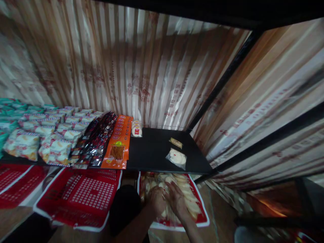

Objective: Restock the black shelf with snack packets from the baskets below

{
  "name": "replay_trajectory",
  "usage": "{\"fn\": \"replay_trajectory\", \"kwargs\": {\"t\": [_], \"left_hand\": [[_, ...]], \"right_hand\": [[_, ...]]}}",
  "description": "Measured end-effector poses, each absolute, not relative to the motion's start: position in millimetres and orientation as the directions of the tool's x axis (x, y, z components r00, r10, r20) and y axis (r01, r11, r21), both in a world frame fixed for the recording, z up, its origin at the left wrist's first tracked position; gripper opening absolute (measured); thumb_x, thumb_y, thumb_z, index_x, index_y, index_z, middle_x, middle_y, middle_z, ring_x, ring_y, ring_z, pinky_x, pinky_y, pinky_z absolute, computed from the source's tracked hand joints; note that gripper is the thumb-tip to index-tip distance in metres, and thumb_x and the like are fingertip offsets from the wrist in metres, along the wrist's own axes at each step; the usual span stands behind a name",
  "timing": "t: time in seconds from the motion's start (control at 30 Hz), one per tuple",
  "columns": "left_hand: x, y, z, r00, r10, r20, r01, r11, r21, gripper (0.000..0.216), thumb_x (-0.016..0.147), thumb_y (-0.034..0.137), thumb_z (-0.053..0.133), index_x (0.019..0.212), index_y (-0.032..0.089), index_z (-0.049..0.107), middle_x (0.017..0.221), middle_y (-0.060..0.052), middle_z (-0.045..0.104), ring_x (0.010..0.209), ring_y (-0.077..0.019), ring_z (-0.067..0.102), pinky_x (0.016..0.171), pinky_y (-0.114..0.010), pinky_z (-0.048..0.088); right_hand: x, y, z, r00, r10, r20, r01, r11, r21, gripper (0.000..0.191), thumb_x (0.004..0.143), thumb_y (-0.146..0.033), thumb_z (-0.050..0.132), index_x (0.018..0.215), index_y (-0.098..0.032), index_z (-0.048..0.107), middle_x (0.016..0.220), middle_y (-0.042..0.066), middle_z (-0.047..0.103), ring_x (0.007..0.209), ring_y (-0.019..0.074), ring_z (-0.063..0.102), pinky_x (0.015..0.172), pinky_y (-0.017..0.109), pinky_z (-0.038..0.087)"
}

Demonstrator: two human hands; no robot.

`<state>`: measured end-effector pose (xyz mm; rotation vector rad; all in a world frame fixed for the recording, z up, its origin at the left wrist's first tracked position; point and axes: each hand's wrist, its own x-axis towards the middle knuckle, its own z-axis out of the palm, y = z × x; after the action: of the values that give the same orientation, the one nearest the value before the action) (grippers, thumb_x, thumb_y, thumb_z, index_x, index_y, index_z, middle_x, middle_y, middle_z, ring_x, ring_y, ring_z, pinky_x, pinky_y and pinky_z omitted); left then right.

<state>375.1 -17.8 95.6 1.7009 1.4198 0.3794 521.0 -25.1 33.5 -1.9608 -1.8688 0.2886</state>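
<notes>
Both my hands reach down into a red basket [201,216] with a white rim, filled with rows of pale, flat bread packets [189,195] in clear wrap. My left hand [155,199] is closed among the packets on the left side, its fingertips hidden, so what it grips cannot be made out. Close beside it, my right hand [176,199] has its fingers curled over wrapped flat bread near the basket's middle. On the black shelf [149,152] above lie a clear packet of white rounds [176,158] and a small yellowish packet [176,143].
Left along the shelf stand an orange snack bag [117,143], dark glossy packets [97,138], many white packets [57,148] and green packets [10,111]. One small packet [136,129] leans at the back. A second red basket [86,192] sits below. Black frame bars [227,74] cross the right.
</notes>
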Motion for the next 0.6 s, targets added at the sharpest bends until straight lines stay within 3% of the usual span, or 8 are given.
{"fn": "replay_trajectory", "kwargs": {"t": [0.13, 0.33, 0.47, 0.6], "left_hand": [[388.9, -31.2, 105.3, 0.227, 0.93, -0.29, 0.656, 0.074, 0.751, 0.044, 0.072, 0.008, 0.044, 0.111, 0.009, 0.062, 0.121, -0.014, 0.059, 0.12, -0.0258, 0.047, 0.105, -0.034, 0.032], [410.8, -48.6, 113.3, 0.127, 0.95, -0.285, 0.618, 0.149, 0.772, 0.053, 0.073, 0.007, 0.045, 0.125, 0.003, 0.05, 0.132, -0.017, 0.05, 0.125, -0.0228, 0.042, 0.108, -0.028, 0.027], [417.2, -58.2, 124.0, 0.058, 0.961, -0.271, 0.529, 0.201, 0.825, 0.064, 0.073, 0.005, 0.044, 0.136, 0.004, 0.035, 0.141, -0.015, 0.039, 0.132, -0.0181, 0.033, 0.11, -0.024, 0.022], [415.2, -70.2, 140.8, -0.028, 0.965, -0.261, 0.461, 0.244, 0.853, 0.066, 0.075, 0.007, 0.048, 0.138, 0.003, 0.03, 0.145, -0.017, 0.032, 0.135, -0.0189, 0.027, 0.11, -0.024, 0.019]], "right_hand": [[530.9, -20.9, 36.5, 0.083, 0.981, 0.173, 0.841, 0.024, -0.541, 0.029, 0.073, -0.027, 0.054, 0.096, -0.019, 0.068, 0.109, 0.013, 0.064, 0.111, 0.0268, 0.055, 0.093, 0.038, 0.045], [537.3, -32.6, 64.7, 0.05, 0.943, 0.33, 0.778, 0.171, -0.605, 0.035, 0.068, -0.014, 0.044, 0.095, -0.018, 0.068, 0.096, 0.01, 0.068, 0.095, 0.0242, 0.061, 0.089, 0.038, 0.046], [533.2, -44.6, 96.9, -0.063, 0.937, 0.343, 0.751, 0.271, -0.603, 0.033, 0.074, -0.013, 0.041, 0.09, -0.02, 0.069, 0.088, 0.008, 0.068, 0.09, 0.0233, 0.061, 0.085, 0.036, 0.047], [528.4, -56.1, 125.2, -0.153, 0.908, 0.389, 0.761, 0.36, -0.54, 0.03, 0.078, -0.015, 0.042, 0.092, -0.02, 0.068, 0.089, 0.009, 0.068, 0.093, 0.0233, 0.06, 0.084, 0.036, 0.046]]}}
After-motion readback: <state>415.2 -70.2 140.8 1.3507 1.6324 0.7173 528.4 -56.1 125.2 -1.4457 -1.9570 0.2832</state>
